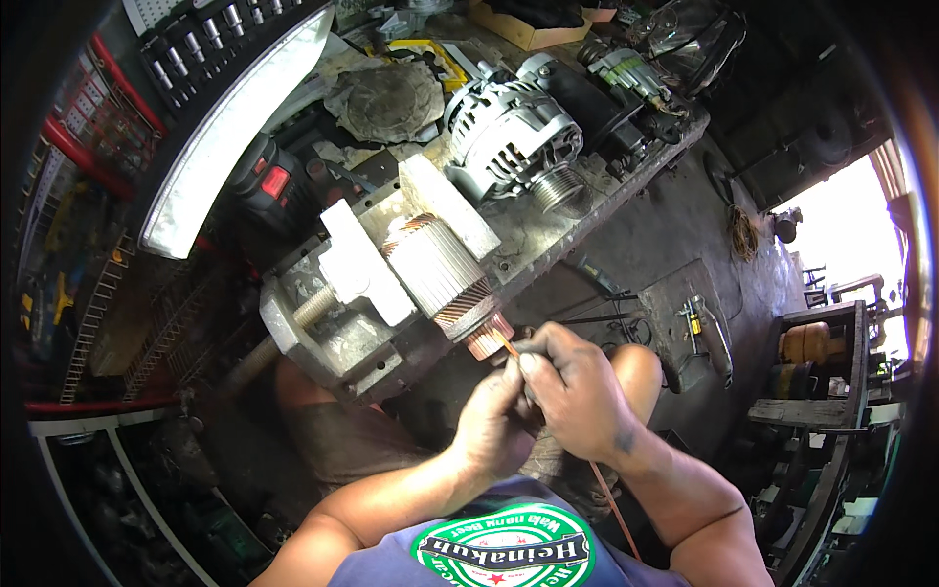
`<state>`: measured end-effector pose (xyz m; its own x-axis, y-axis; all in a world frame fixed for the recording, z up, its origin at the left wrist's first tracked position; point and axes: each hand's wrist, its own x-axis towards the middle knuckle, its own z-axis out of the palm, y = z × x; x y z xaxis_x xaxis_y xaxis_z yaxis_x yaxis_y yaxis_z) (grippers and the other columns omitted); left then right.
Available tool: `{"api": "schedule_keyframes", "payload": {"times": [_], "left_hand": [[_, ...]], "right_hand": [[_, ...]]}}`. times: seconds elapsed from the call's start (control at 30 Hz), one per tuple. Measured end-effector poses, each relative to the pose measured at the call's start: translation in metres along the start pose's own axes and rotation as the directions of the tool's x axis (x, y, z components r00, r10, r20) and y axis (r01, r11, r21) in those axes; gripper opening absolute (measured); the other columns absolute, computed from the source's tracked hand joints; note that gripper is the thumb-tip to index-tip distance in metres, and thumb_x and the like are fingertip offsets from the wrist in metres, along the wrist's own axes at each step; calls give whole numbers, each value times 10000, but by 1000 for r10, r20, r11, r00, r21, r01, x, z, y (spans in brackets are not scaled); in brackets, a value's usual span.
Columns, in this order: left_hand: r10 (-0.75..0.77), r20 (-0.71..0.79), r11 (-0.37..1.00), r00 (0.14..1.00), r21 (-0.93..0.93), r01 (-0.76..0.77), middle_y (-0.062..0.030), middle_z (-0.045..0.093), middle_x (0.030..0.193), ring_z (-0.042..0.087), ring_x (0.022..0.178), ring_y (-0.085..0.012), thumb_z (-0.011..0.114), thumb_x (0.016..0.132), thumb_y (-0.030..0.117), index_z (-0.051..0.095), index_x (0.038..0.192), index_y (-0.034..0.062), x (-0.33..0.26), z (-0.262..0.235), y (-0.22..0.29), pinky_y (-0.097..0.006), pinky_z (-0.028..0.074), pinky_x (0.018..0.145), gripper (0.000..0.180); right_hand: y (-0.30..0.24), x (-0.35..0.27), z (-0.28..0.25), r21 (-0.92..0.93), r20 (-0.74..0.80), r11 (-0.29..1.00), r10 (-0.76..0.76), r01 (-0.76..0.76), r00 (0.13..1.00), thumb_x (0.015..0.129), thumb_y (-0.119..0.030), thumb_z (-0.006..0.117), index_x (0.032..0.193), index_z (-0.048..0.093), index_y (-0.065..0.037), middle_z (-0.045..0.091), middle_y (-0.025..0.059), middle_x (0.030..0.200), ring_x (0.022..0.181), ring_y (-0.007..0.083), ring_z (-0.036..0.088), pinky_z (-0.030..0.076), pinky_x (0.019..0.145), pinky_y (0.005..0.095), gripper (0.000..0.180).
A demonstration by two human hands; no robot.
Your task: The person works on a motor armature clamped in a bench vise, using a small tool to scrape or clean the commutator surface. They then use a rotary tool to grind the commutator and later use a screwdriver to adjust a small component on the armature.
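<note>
A motor armature [437, 266] with a ribbed steel core is clamped between the jaws of a metal vise [367, 266]. Its copper commutator [486, 339] points toward me. My left hand [496, 416] and my right hand [577, 396] meet just below the commutator, both with fingers pinched. Between them is a thin orange-brown strip [508, 345], whose tip lies against the commutator. A similar thin orange length [613, 509] hangs below my right wrist; whether it is the same piece is hidden by the hands.
An alternator [514, 137] stands on the bench beyond the vise, with a dark cylindrical motor [587, 103] to its right. A black and red power tool [269, 186] sits left of the vise. Sockets [196, 49] hang at upper left. A metal plate [685, 318] lies on the floor.
</note>
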<state>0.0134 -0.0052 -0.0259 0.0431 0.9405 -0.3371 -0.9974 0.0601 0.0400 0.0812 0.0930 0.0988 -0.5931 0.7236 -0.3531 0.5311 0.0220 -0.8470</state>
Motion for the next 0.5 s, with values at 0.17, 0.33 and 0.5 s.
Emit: {"api": "schedule_keyframes", "payload": {"times": [0.17, 0.33, 0.5], "left_hand": [[89, -54, 996, 995, 21, -88, 17, 713, 1110, 678, 1013, -107, 690, 1080, 444, 664, 1277, 96, 1, 9, 4, -327, 550, 941, 401], [-6, -80, 1000, 997, 9, 7, 15, 722, 1102, 691, 1025, -122, 701, 1073, 423, 675, 1250, 107, -5, 25, -1, -344, 566, 962, 362], [34, -54, 999, 998, 3, -33, -24, 728, 1196, 696, 1099, -156, 693, 1076, 437, 647, 1339, 71, -1, 22, 5, -365, 562, 1008, 453]], "right_hand": [[0, 4, 1, -71, -41, 976, -207, 204, 977, 1057, -140, 571, 1048, 641, 20, 670, 147, 775, 705, 178, 655, 529, 681, 382, 175], [-5, -2, -3, 16, 24, 983, 185, -185, 983, 1047, -146, 593, 1098, 648, 38, 695, 276, 891, 818, 377, 722, 542, 757, 444, 199], [-4, 1, 1, -36, -2, 998, -57, 57, 998, 1048, -124, 569, 1063, 642, 33, 709, 246, 897, 847, 366, 719, 544, 798, 461, 174]]}}
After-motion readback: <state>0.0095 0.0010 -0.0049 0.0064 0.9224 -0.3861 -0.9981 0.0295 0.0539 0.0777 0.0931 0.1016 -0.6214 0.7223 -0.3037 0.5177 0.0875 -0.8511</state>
